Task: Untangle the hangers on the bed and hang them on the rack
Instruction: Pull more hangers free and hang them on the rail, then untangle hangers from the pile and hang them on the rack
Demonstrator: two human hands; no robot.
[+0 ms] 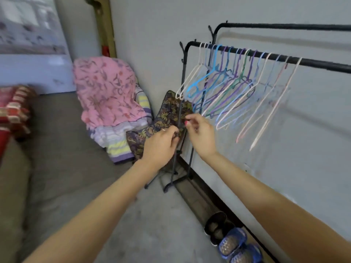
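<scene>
Many coloured hangers hang in a row on the front bar of a black rack by the wall. Below them, the left hand and right hand reach toward the rack's upright, fingers curled; whether either holds anything cannot be told.

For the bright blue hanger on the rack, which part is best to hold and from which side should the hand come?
Probably grip the bright blue hanger on its sloping shoulder arm, coming from the left end of the rack. That arm juts out toward the open left side, with only white hangers before it; the purple hangers crowd its right.
</scene>
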